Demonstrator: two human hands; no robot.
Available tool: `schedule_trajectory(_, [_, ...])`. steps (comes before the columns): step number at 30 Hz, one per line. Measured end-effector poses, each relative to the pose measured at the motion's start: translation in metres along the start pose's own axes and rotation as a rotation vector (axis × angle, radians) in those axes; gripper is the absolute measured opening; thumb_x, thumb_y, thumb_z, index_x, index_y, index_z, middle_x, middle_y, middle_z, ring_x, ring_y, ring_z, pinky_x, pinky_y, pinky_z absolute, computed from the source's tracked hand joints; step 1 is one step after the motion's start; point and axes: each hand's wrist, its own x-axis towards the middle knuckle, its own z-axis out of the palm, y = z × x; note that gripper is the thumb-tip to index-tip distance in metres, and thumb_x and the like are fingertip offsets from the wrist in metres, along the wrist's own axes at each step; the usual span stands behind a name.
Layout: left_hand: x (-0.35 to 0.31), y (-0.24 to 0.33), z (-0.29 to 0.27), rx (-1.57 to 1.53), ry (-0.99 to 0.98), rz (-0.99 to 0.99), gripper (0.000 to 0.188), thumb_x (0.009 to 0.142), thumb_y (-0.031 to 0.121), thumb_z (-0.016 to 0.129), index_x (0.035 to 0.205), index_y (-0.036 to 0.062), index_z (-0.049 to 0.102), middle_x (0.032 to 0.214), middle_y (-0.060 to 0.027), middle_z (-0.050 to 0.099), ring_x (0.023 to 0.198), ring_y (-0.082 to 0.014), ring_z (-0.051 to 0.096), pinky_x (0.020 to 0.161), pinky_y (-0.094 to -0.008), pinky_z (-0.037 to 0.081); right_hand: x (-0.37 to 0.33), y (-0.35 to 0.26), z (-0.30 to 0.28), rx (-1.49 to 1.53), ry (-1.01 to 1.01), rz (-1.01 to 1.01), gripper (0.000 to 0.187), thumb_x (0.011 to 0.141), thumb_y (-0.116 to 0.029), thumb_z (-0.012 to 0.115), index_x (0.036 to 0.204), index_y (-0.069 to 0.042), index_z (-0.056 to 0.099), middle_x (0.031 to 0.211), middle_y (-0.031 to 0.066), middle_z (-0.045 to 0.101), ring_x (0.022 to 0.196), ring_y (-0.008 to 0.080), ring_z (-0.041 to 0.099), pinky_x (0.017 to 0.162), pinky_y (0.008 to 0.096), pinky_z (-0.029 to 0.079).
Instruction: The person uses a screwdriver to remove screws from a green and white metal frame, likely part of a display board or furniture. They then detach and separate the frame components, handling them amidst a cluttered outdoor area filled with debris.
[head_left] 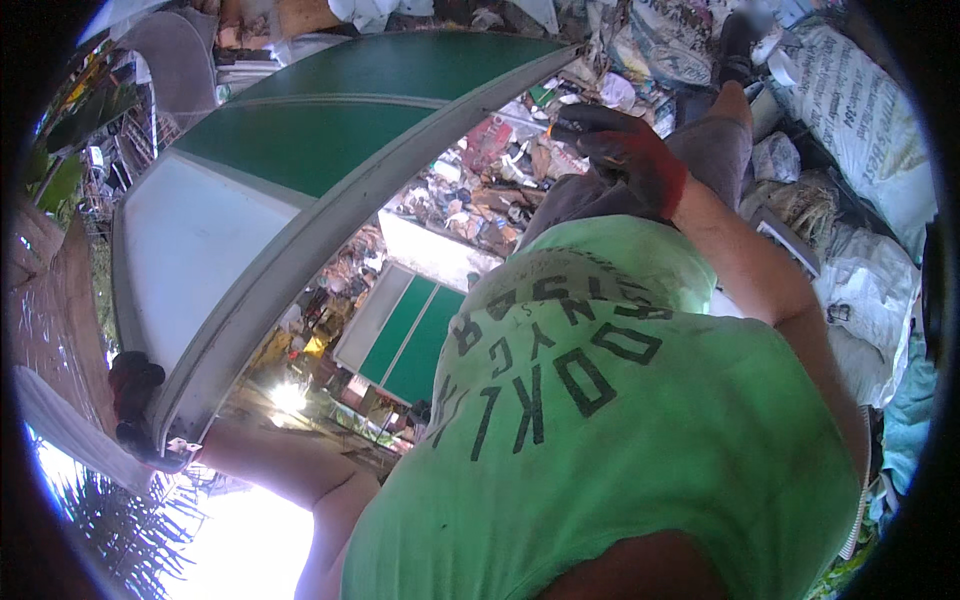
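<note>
One large panel (290,145), with two green sections and one white, slants across the person's front, its single grey near rail (350,198) attached; it looks whole, and how much work is left cannot be told. The left hand (136,395) grips its lower corner, while the right hand (630,155) seems curled around one thin rod (518,120). Beyond lie one smaller green-and-white panel (408,330) and uncountable scrap (470,215).
</note>
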Motion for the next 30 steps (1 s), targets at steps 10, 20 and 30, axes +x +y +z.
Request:
schedule_trajectory(10, [-0.001,-0.009,-0.001,-0.010,-0.031,-0.023,0.046,0.096,0.040,0.047,0.095,-0.0026,0.063,0.095,-0.0233,0.069,0.091,-0.0398,0.068,0.081,-0.0510,0.055,0.007,0.025,-0.010,-0.571,-0.012,-0.066,0.055,0.088,-0.010,0.061,0.143,-0.017,0.056,0.119,0.0122,0.067,0.087,0.0202,0.065,0.080,0.0328,0.054])
schedule_trajectory(20, [-0.007,-0.010,-0.012,0.017,-0.048,-0.041,0.046,0.096,0.040,0.046,0.096,-0.0027,0.063,0.096,-0.0233,0.069,0.091,-0.0397,0.068,0.082,-0.0506,0.055,0.018,-0.011,-0.018,0.013,0.167,-0.328,0.044,0.092,-0.023,0.070,0.133,-0.009,0.064,0.102,0.0044,0.071,0.084,0.0100,0.064,0.071,0.0282,0.055])
schedule_trajectory(30, [-0.008,-0.024,-0.005,-0.002,-0.072,-0.053,0.047,0.096,0.041,0.045,0.097,-0.0029,0.064,0.097,-0.0234,0.069,0.092,-0.0396,0.068,0.082,-0.0503,0.055,0.004,0.052,0.019,0.604,0.576,-0.205,0.043,0.100,-0.034,0.061,0.132,-0.006,0.059,0.122,0.0106,0.066,0.102,0.0162,0.066,0.072,0.0266,0.054])
